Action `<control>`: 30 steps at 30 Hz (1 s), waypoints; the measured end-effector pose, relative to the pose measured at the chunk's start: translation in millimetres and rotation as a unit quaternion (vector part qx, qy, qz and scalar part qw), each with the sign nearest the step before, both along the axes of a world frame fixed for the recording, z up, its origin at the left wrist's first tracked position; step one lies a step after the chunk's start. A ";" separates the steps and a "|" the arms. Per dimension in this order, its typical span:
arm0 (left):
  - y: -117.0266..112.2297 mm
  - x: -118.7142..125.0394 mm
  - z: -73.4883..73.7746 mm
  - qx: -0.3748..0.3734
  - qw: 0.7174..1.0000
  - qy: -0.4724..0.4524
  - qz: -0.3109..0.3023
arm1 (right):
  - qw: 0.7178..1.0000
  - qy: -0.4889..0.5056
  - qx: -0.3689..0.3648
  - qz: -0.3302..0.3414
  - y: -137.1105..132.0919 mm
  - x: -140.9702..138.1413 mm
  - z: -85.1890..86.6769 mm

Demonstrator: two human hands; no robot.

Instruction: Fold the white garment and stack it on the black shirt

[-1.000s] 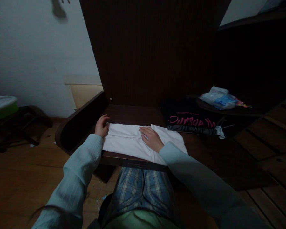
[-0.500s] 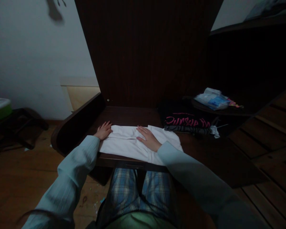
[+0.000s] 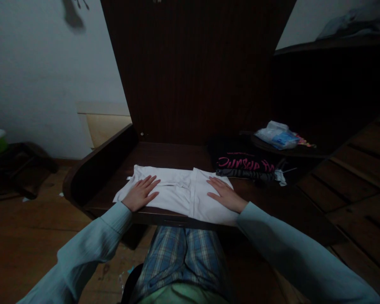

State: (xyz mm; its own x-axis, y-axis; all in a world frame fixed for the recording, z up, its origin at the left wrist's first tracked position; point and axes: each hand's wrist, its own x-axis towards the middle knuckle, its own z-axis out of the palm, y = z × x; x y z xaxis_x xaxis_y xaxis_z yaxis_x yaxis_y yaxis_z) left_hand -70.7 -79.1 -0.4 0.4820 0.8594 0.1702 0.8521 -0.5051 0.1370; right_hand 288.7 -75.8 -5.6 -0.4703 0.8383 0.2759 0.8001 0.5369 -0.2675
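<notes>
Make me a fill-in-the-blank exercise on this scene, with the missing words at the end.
1. The left hand and the right hand lie palm down on a cloth coloured ____.
2. The large lettering on the dark garment is ____.
3. The hand nearer that lettering is the ____ one.

Missing words: white; pink; right.

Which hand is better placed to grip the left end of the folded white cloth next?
Left, most likely. The left hand lies spread on the folded white cloth close to that end. The right hand rests near the opposite end, nearer the folded black cloth with pink lettering.
</notes>
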 end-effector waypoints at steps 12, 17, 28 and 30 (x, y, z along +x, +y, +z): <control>73.5 -21.4 13.0 -0.009 0.997 0.048 0.063 | 0.989 -0.134 0.052 0.036 -53.8 -42.2 26.7; 75.8 10.4 34.9 0.096 0.991 -0.003 0.094 | 0.994 -0.110 -0.022 0.006 -45.5 -57.1 40.7; -40.0 24.4 32.2 -0.062 0.991 -0.059 0.108 | 0.964 0.180 -0.184 -0.062 48.4 -43.3 26.1; -42.6 20.1 25.1 -0.075 0.991 -0.076 0.085 | 0.966 0.169 -0.183 -0.068 51.8 -49.1 21.6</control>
